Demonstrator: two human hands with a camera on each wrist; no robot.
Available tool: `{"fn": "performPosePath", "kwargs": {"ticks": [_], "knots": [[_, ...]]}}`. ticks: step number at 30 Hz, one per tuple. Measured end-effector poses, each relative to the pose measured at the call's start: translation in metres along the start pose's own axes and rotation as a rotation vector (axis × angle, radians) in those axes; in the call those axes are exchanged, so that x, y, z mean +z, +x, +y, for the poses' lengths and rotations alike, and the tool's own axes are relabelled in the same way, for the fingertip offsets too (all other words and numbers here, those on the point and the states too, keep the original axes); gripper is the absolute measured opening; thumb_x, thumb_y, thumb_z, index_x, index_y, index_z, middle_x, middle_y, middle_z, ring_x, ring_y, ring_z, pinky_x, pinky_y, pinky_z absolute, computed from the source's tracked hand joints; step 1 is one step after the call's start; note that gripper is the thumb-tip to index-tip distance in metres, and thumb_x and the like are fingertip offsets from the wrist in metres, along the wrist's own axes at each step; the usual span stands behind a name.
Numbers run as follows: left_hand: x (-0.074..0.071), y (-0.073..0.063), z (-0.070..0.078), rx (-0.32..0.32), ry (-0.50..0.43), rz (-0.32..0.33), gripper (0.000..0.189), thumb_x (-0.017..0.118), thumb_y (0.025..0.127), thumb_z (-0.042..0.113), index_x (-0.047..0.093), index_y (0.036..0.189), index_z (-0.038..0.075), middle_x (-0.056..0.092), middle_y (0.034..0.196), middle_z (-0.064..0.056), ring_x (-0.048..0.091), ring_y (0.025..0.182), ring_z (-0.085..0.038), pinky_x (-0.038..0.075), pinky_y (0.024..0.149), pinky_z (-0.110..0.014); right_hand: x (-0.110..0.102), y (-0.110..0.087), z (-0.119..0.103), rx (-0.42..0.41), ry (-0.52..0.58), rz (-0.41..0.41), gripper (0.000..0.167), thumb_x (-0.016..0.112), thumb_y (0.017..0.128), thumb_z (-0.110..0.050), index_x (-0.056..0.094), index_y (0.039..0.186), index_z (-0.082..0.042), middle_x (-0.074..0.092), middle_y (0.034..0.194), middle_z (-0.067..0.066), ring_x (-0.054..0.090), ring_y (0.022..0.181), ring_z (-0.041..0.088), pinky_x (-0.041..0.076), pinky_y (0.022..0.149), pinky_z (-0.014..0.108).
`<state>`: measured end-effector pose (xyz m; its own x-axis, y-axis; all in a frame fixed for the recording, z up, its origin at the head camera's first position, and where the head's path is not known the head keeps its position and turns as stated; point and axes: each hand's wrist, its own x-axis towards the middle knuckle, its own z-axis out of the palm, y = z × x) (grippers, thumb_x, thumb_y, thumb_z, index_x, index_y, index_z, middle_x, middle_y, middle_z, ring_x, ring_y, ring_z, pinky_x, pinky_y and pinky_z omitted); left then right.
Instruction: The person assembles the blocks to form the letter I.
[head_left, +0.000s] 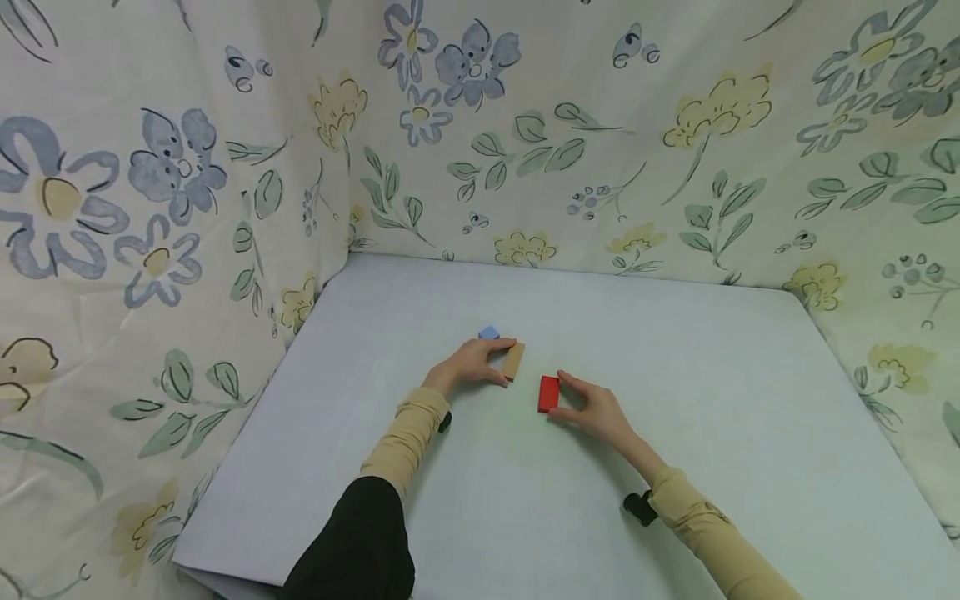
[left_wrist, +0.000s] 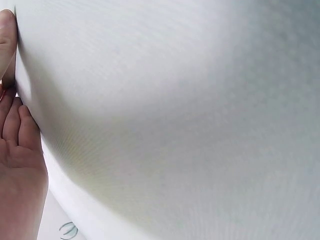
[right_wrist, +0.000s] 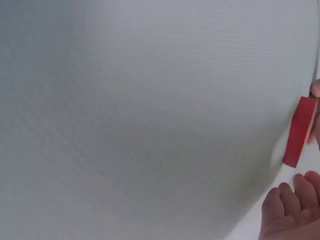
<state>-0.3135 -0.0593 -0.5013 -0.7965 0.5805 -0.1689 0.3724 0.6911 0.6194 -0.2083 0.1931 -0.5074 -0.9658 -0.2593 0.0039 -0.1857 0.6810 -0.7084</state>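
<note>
My left hand point(head_left: 472, 362) pinches a flat tan wooden block point(head_left: 514, 362) by its two ends, forefinger at the far end and thumb at the near one. Just beyond that hand, a blue block point(head_left: 489, 332) lies partly covered by the fingers. A red rectangular block point(head_left: 549, 394) is gripped between thumb and forefinger of my right hand point(head_left: 596, 410), a short way right of the tan one. The right wrist view catches the red block point(right_wrist: 300, 132) at its right edge, while the left wrist view has only part of the left hand point(left_wrist: 20, 165).
A white table point(head_left: 720, 400) spreads under both hands. Flowered cloth point(head_left: 525, 167) hangs along its back and sides. Small black devices point(head_left: 640, 507) sit at the wrists, and a black sleeve point(head_left: 356, 533) covers the left upper arm.
</note>
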Motion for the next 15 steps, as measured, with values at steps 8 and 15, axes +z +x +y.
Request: {"fn": "performPosePath", "kwargs": {"ticks": [8,15], "knots": [[0.0003,-0.0003,-0.0002,0.001,0.014,0.018,0.082,0.081,0.075,0.029,0.04,0.146,0.022,0.041,0.15,-0.001,0.038,0.137,-0.023,0.033,0.112,-0.04,-0.0025,-0.0035,-0.0047,0.039,0.15,0.058,0.054,0.071,0.085,-0.021,0.054,0.134,-0.008,0.054,0.136,0.016,0.052,0.126,0.034,0.047,0.098,0.044],[0.0006,-0.0003,-0.0005,-0.002,0.011,0.017,0.082,0.081,0.075,0.029,0.04,0.145,0.023,0.041,0.15,0.0,0.039,0.137,-0.023,0.033,0.112,-0.04,0.0066,-0.0077,-0.0078,0.152,0.241,0.079,0.044,0.069,0.087,-0.021,0.06,0.129,-0.013,0.058,0.132,0.014,0.057,0.12,0.031,0.05,0.096,0.044]]}}
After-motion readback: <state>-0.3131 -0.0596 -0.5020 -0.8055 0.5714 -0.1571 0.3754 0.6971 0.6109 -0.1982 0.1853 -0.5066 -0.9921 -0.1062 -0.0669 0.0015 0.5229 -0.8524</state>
